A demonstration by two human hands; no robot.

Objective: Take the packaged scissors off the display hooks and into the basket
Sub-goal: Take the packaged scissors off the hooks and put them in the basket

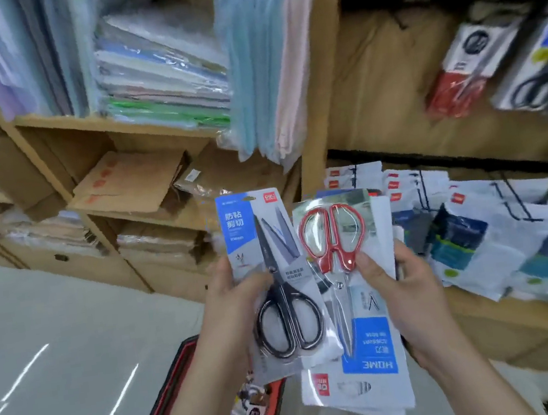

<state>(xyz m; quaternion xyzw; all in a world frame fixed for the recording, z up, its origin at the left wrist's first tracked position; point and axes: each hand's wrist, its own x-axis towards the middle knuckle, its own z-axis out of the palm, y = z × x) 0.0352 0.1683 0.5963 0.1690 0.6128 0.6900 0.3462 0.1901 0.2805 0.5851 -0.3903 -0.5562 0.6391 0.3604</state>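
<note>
Black-handled scissors [283,295], one pack, sat in our left hand [229,302], its thumb curled across the front. Our right hand [411,297] gripped a stack of packs [357,393] topped by one pair of red-handled scissors [333,238]; how many lay beneath we could not count. Both bundles hovered above the one basket [166,393], and two hanging packs [454,88] showed blurred at upper right

I count two hands: my left hand [232,302] grips one black-handled pack [241,232], my right hand [411,294] a stack [358,400], number unclear, topped by one red-handled pack [333,234]. One basket [171,392] below. Blurred above: one red hanging pack [457,81], one dark hanging pack [536,78].
</note>
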